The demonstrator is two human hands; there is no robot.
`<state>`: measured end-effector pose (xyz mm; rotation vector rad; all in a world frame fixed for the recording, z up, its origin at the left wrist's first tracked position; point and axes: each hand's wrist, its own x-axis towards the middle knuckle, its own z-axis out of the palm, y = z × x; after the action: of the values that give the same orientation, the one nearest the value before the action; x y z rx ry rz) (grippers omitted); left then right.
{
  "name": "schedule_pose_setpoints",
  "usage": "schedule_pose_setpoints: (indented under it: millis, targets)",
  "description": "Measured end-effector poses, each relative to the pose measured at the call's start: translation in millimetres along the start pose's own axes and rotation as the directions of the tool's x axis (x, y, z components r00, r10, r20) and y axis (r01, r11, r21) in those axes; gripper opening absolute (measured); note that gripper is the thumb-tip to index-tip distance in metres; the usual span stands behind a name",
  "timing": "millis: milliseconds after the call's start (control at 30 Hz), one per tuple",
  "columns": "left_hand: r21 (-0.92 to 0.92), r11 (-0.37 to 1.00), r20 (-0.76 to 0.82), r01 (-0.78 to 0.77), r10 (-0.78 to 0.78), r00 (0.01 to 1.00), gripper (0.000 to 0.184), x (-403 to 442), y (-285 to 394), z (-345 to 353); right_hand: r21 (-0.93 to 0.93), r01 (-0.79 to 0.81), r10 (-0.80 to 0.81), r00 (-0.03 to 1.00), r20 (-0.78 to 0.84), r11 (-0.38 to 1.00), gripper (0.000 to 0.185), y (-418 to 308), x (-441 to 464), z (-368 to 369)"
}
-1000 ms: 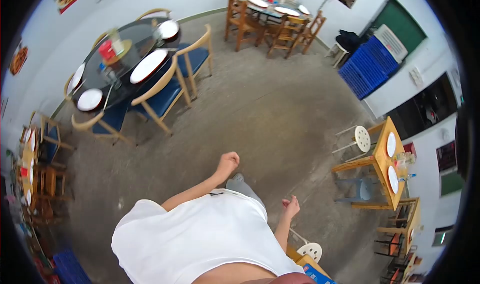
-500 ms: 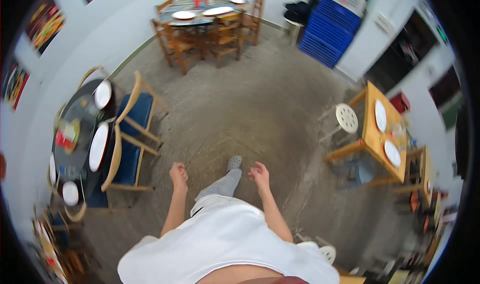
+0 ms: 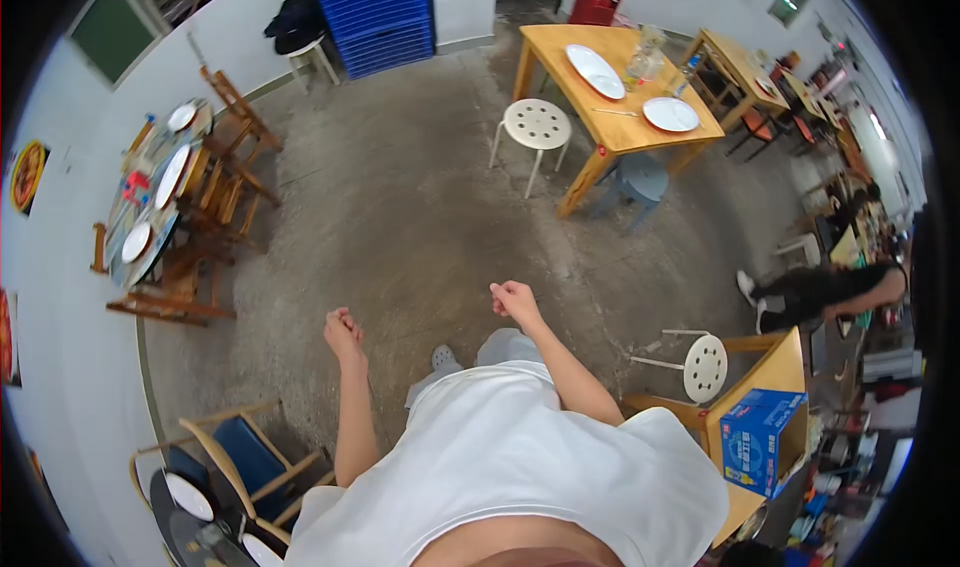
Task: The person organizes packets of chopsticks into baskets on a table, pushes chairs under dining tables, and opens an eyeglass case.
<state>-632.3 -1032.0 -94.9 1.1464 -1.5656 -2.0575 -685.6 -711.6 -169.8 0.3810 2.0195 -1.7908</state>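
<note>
My left hand hangs over the concrete floor with its fingers curled in, and nothing shows in it. My right hand is out in front of me, loosely closed, with no object visible in it. Neither hand touches any furniture. Closest ahead of my right hand is a white round stool with holes in its seat, beside a wooden table that bears white oval plates and glassware.
To my left stand a plate-laid table with wooden chairs and, nearer, a blue-seated chair. A blue box rests on a table at right, near another white stool. Blue stacked crates line the back. A person is at far right.
My view has turned right, so the wooden table and crates have shifted leftward. One foot has given way to the other in the stride. My right hand's fingers have curled in more.
</note>
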Motion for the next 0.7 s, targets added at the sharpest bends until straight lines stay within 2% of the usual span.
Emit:
schedule_pose_setpoints:
  millis: [100, 167, 233, 367, 433, 500, 567, 633, 700]
  targets:
    - [0.073, 0.996, 0.147, -0.058, 0.047, 0.988, 0.023, 20, 16, 73, 0.027, -0.045, 0.049, 0.987, -0.152, 0.999, 0.029, 7, 8, -40]
    - [0.078, 0.986, 0.082, -0.145, 0.138, 0.987, 0.021, 34, 3, 119, 0.065, -0.071, 0.084, 0.97, -0.226, 0.995, 0.032, 11, 20, -69]
    - [0.066, 0.992, 0.149, -0.108, 0.097, 0.984, 0.022, 46, -16, 158, 0.259, -0.163, 0.249, 0.905, -0.345, 0.952, 0.031, 17, 40, -99]
    - [0.08, 0.996, 0.276, 0.038, -0.059, 0.96, 0.024, 30, -58, 229, 0.367, -0.116, 0.267, 0.88, -0.392, 0.923, 0.019, 18, 86, -168]
    - [0.074, 0.991, 0.242, 0.108, -0.123, 0.962, 0.022, 13, -81, 268, 0.454, -0.051, 0.244, 0.893, -0.378, 0.89, 0.008, 17, 102, -195]
    - [0.024, 0.97, 0.314, 0.24, -0.235, 0.92, 0.021, -2, -94, 306, 0.471, -0.043, 0.257, 0.879, -0.401, 0.881, 0.011, 3, 111, -221]
    - [0.03, 0.968, 0.348, 0.251, -0.245, 0.905, 0.023, -6, -94, 349, 0.48, -0.011, 0.248, 0.867, -0.433, 0.877, 0.017, -16, 131, -250]
    - [0.104, 0.988, 0.396, 0.114, -0.147, 0.907, 0.023, -8, -87, 382, 0.447, -0.09, 0.279, 0.883, -0.378, 0.89, 0.018, -20, 141, -272]
    - [0.113, 0.988, 0.434, 0.106, -0.145, 0.889, 0.024, -3, -72, 409, 0.444, -0.102, 0.285, 0.886, -0.367, 0.89, 0.017, -22, 151, -287]
